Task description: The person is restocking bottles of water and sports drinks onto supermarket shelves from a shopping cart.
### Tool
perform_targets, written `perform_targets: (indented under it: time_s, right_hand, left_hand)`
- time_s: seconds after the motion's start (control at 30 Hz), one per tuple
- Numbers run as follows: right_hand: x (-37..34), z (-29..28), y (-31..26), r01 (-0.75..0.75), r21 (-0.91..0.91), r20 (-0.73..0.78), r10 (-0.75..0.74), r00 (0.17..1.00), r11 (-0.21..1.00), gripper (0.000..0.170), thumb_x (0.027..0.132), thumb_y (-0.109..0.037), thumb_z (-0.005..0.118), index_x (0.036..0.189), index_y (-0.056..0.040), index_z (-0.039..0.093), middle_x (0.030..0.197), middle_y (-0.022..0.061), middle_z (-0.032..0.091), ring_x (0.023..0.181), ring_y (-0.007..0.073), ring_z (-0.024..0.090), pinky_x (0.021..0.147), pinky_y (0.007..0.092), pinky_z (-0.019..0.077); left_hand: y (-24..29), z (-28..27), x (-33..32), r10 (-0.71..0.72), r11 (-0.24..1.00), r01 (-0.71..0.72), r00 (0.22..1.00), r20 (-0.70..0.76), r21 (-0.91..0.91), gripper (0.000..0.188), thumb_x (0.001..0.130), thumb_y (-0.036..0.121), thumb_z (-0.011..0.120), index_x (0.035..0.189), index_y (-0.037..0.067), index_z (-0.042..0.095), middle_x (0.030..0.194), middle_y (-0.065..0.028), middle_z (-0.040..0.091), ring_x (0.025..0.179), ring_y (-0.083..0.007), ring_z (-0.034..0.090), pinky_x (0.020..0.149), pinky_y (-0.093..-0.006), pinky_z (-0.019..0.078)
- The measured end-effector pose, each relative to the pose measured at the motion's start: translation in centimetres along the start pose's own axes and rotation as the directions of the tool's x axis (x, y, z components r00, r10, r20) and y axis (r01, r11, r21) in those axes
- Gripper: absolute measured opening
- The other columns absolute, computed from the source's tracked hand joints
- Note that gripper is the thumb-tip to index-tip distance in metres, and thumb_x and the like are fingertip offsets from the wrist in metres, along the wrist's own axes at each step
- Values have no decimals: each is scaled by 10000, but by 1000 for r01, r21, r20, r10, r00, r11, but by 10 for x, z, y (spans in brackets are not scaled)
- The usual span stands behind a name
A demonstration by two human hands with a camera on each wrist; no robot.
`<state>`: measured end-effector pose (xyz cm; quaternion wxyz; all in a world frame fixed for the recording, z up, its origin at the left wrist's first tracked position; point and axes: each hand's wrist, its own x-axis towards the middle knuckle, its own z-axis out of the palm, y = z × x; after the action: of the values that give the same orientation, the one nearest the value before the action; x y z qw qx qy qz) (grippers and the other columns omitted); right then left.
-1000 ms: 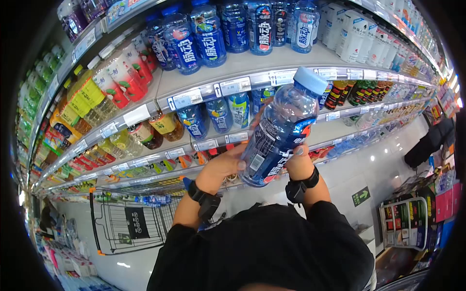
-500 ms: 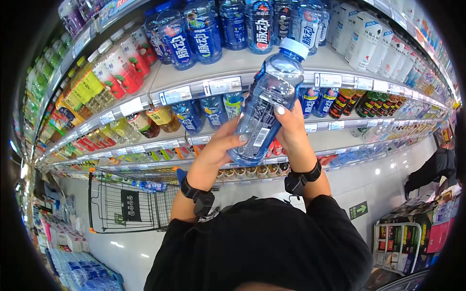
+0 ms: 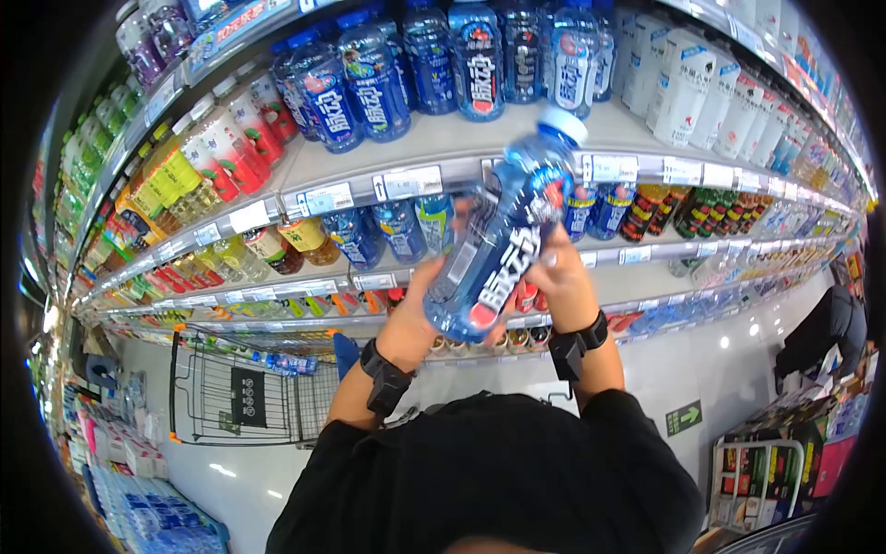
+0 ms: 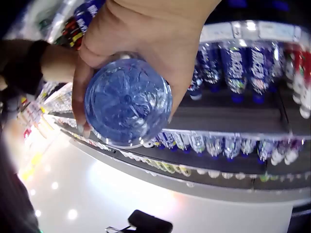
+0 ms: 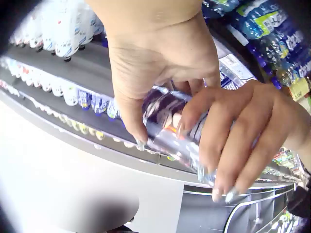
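Observation:
A blue plastic drink bottle [image 3: 531, 208] with a pale blue cap is held up in front of the shelves, tilted with its cap toward the upper right. Large white characters on its dark blue label face the head camera. My left hand [image 3: 411, 309] grips it close to the base, and the left wrist view looks straight at the round bottom [image 4: 129, 104]. Farther up, the right hand [image 3: 565, 277] holds the bottle's right side. In the right wrist view, curled fingers of both hands cover much of the label.
Similar blue bottles [image 3: 337, 106] stand on the shelf [image 3: 618, 125] ahead, with white bottles [image 3: 688, 88] to their right. Lower shelves hold more drinks. A shopping cart [image 3: 175, 383] stands at left on the floor. At far right are a person in dark clothes [image 3: 821, 332] and a rack of boxes [image 3: 757, 471].
The bottle turned in my hands: half a second ago its barcode side faced me, now the large characters do. It has also come slightly lower, and the right thumb has shifted off the barcode side.

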<state>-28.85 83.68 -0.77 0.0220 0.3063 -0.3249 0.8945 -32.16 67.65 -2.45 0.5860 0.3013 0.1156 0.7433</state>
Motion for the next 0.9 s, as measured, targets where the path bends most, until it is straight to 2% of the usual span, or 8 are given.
perform_targets:
  time_s: [0.17, 0.23, 0.3, 0.37, 0.47, 0.57, 0.67, 0.9]
  right_hand:
    - [5, -19, 4, 168, -143, 486, -79, 870, 975, 879, 521, -367, 815, 1193, 16, 398, 1128, 214, 525, 1038, 331, 533, 940, 458, 378]
    - [-17, -11, -7, 140, -310, 210, -76, 975, 940, 828, 497, -264, 836, 1157, 23, 427, 1080, 182, 552, 1027, 286, 535, 913, 418, 407]
    - [-17, -2, -23, 106, -517, 35, -103, 994, 850, 788, 508, -161, 828, 1161, 21, 426, 1088, 162, 549, 1015, 249, 535, 907, 380, 418]
    - [-6, -3, -17, 275, -628, -110, -432, 895, 728, 741, 528, -84, 814, 1160, 14, 440, 1088, 128, 557, 978, 210, 551, 876, 342, 437]
    - [16, 5, -35, 190, -923, -42, -580, 814, 334, 711, 530, -35, 777, 1156, -1, 441, 1160, 137, 519, 1046, 210, 518, 905, 342, 425]
    - [58, -5, -55, 298, -954, 194, -736, 649, 12, 674, 552, -108, 807, 1118, 4, 460, 1043, 92, 568, 926, 184, 557, 813, 310, 453]
    - [88, -19, -71, 148, -966, -49, -713, 699, 211, 660, 542, -118, 820, 1085, 1, 465, 998, 91, 579, 897, 171, 564, 789, 306, 462]
    - [136, -56, -85, 53, -939, -207, -682, 701, 340, 562, 588, -230, 800, 1020, 1, 524, 888, 83, 627, 777, 140, 586, 706, 275, 477]
  left_hand:
    - [-20, -8, 5, -153, 988, 151, 987, -56, -42, 797, 754, 584, 519, 1286, 20, 334, 921, -270, 562, 690, -366, 594, 578, -459, 496]
    - [-9, -29, 11, -198, 980, 199, 972, -124, 0, 674, 837, 484, 482, 1318, 51, 298, 1016, -245, 563, 803, -376, 606, 685, -480, 512]
    - [-4, -28, 14, 213, 952, -122, 924, -318, 281, 610, 878, 307, 496, 1362, 68, 211, 1261, -176, 428, 1064, -311, 520, 859, -496, 452]
    - [17, -30, 18, 310, 861, -111, 888, -340, 496, 614, 863, 207, 536, 1363, 66, 210, 1295, -147, 400, 1098, -282, 502, 910, -455, 423]
    - [36, 3, 40, 563, 176, -54, 824, -56, 983, 702, 771, 171, 645, 1337, 31, 254, 1311, -169, 374, 1160, -313, 444, 952, -415, 387]
    - [59, 25, 61, 546, -493, 81, 804, 236, 866, 746, 706, 166, 692, 1318, 18, 291, 1301, -198, 372, 1167, -334, 428, 954, -400, 382]
    - [87, 11, 87, 537, -701, 137, 747, 391, 700, 741, 673, 154, 703, 1293, 2, 327, 1233, -227, 428, 1109, -354, 468, 932, -376, 390]
    - [148, -31, 134, 767, -544, 412, 598, 234, 731, 798, 635, 242, 734, 1247, -63, 323, 1148, -268, 472, 1062, -381, 486, 904, -393, 402]
